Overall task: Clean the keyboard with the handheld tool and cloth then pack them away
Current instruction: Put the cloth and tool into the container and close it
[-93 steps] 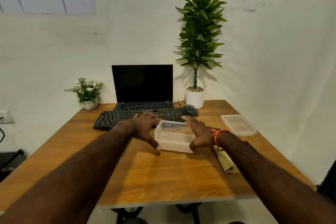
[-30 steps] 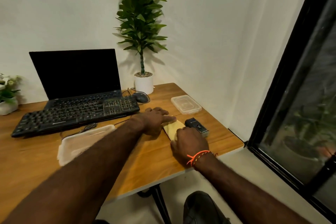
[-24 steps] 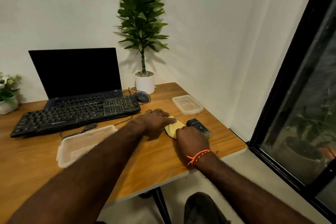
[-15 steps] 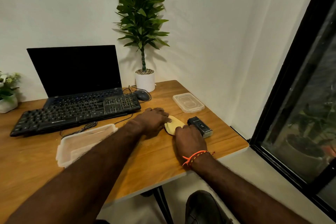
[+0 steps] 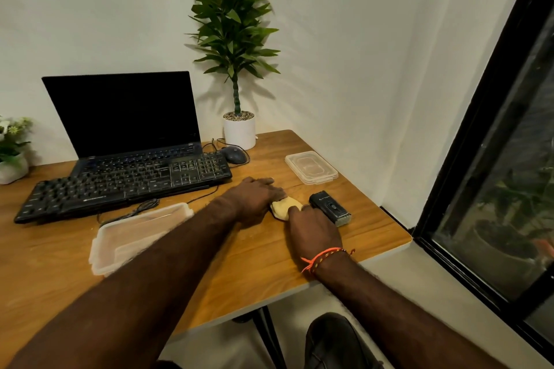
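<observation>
A small yellow cloth [image 5: 286, 207] lies bunched on the wooden table [image 5: 269, 263] between my two hands. My left hand [image 5: 254, 198] rests on its left edge and presses it down. My right hand [image 5: 311, 228] has its fingers curled onto the cloth's near side. The black handheld tool [image 5: 329, 208] lies just right of the cloth, touching my right hand's fingers. The black keyboard [image 5: 120, 186] sits at the back left in front of a laptop [image 5: 123, 117]. A clear plastic container [image 5: 138, 234] stands open to the left of my left forearm, and its lid [image 5: 311, 166] lies at the back right.
A mouse [image 5: 233, 155] and its cable lie behind the keyboard. A tall potted plant [image 5: 238, 129] stands against the wall and a small flower pot [image 5: 12, 159] at the far left. The table's right edge is close to the tool, beside a dark window frame [image 5: 479, 129].
My view has turned right from the container to the cloth. Under both hands the cloth has shrunk from a flat sheet to a small bunch. The tool has stayed in place.
</observation>
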